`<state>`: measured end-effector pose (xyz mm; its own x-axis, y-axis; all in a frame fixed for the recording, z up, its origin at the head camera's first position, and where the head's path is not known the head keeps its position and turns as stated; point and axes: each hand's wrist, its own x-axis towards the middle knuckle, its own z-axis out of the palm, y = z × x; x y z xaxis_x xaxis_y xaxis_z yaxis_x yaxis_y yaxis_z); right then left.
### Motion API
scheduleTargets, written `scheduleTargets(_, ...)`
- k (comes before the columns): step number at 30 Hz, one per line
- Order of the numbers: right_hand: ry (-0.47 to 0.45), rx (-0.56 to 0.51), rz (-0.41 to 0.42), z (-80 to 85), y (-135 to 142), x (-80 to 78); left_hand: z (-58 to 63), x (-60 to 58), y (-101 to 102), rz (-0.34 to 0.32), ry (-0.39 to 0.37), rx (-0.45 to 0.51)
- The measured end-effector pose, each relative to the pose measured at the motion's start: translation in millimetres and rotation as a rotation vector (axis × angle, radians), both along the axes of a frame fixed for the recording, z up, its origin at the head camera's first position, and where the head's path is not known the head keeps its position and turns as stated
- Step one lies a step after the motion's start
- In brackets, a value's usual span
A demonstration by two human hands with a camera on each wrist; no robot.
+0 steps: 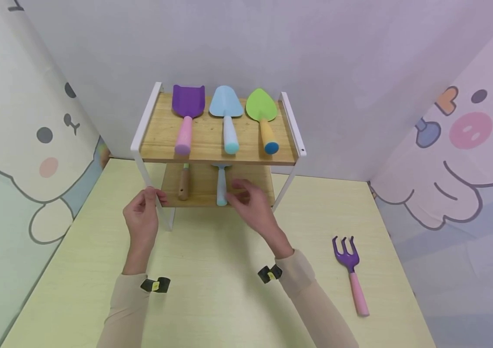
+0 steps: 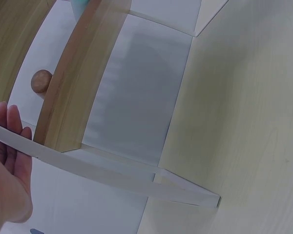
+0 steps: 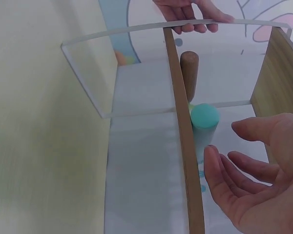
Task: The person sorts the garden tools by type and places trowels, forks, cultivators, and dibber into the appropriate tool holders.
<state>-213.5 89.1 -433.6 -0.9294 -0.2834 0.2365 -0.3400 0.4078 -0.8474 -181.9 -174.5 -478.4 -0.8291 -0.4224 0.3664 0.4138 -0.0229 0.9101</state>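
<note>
A two-tier rack has wooden shelves and white side frames. My left hand holds its left front post, fingers behind the white bar. On the lower shelf lies a garden tool with a light blue handle, its head mostly hidden under the upper shelf. My right hand is beside that handle's teal end, thumb and fingers apart with nothing between them. Left of it lies a tool with a brown wooden handle, its head hidden too.
The upper shelf bears a purple scoop, a light blue trowel and a green trowel. A purple hand fork with a pink handle lies on the table at right. Cartoon-printed curtains hang on both sides.
</note>
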Motion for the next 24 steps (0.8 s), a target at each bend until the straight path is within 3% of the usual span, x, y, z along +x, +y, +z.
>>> scheduleTargets(24,0.203,-0.101,0.113,-16.9,27.3,18.8,0.2,0.1,-0.1,0.018,-0.03,-0.006)
